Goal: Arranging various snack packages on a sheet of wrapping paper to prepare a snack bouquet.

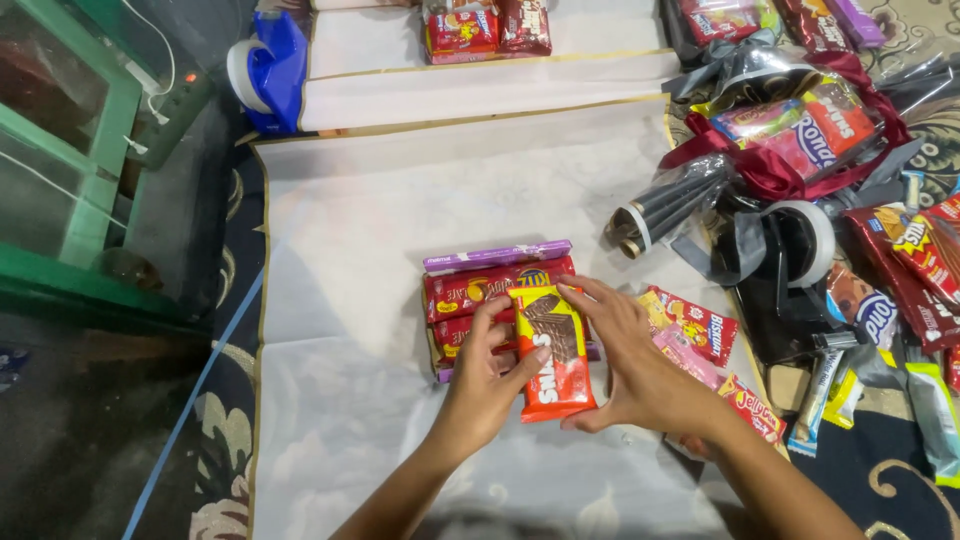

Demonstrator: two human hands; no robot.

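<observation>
Both hands hold an orange and red snack packet with a brown wafer picture, just above a white wrapping sheet. My left hand grips its left edge with the thumb on its front. On the packet's right edge and lower corner rest the fingers of my right hand. Under the packet lies a small stack: a purple box at the far side and red biscuit packets against it.
Loose snack packets lie right of my hands. Farther right are a clear-wrapped bundle with a dark red ribbon, a grey film roll, a tape roll and more snacks. A blue tape dispenser sits far left, by a green cabinet.
</observation>
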